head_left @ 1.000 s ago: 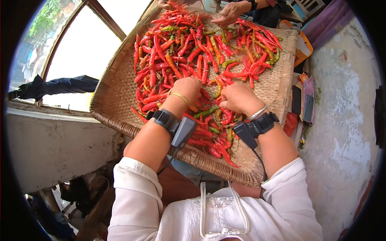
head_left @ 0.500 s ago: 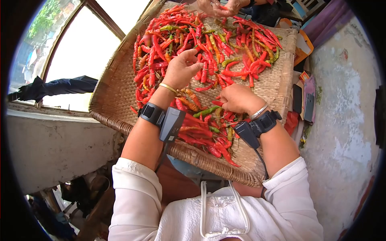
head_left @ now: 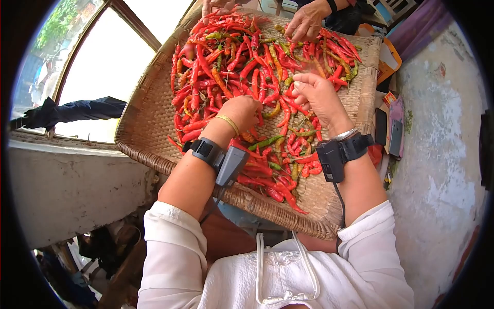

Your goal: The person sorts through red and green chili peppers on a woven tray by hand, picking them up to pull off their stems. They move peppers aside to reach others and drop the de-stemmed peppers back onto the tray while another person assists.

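Note:
Red chili peppers (head_left: 208, 64), with some green and yellow ones among them, lie in a shallow woven basket (head_left: 139, 121). My left hand (head_left: 239, 113) is low over the middle of the peppers, its fingers curled closed. A red chili shows beside its fingertips, but what the fingers grip is hidden. Slightly higher and to the right is my right hand (head_left: 324, 100). Its thumb and index finger are bent and a little apart, with no pepper visible between them; a greenish chili lies near the fingertips. Both wrists wear bracelets and strapped black devices.
Across the basket, another person's hand (head_left: 309, 20) touches peppers at the far edge, and that person's other hand (head_left: 218, 6) is at the far left corner. A window and dark folded umbrella (head_left: 85, 112) are left. Phones (head_left: 395, 138) lie right, beside the wall (head_left: 437, 154).
My right hand has risen from the near peppers, away from a red chili. My left hand has come down and right, fingers curling. The other person's hands have spread apart. Near peppers look more scattered.

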Available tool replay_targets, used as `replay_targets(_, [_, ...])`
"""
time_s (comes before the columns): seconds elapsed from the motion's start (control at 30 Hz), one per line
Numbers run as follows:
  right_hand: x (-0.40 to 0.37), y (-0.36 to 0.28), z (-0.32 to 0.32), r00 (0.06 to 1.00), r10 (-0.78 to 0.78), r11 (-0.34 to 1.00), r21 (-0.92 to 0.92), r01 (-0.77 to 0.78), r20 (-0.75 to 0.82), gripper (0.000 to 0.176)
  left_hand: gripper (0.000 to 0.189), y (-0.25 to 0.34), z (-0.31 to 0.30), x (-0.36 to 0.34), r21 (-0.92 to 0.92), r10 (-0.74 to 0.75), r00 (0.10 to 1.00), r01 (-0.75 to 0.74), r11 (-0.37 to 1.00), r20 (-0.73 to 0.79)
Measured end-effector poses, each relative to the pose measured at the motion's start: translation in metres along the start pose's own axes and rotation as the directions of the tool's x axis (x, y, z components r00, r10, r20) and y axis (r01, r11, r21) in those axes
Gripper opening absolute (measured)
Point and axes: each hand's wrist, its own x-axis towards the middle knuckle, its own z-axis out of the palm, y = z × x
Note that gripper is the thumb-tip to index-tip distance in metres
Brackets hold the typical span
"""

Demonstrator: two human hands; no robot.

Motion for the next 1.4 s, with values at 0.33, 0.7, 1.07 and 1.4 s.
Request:
replay_targets(0.33, [-0.002, 0.017, 0.008, 0.962, -0.005, 0.953, -0.291, 0.087, 0.272, 0.02, 0.02, 0.002, 0.006, 0.004, -0.09, 0.021, 1.0, -0.019, 0.996, 0.022])
replay_targets(0.7, [-0.008, 0.03, 0.018, 0.934, -0.064, 0.701, -0.65, 0.293, 0.353, 0.017, 0.017, 0.018, -0.018, 0.0, -0.871, -0.195, 0.967, 0.233, 0.432, 0.162])
replay_targets(1.07, [0.004, 0.006, -0.005, 0.939, 0.073, 0.803, -0.579, 0.145, 0.337, 0.017, 0.014, 0.001, 0.0, -0.006, 0.142, -0.042, 0.997, 0.034, 0.989, 0.058])
replay_targets(1.4, [0.008, 0.012, -0.013, 0.997, 0.037, 0.923, 0.379, -0.063, 0.074, 0.033, 0.016, 0.005, -0.005, -0.006, 0.242, -0.072, 0.992, 0.045, 0.969, 0.102])
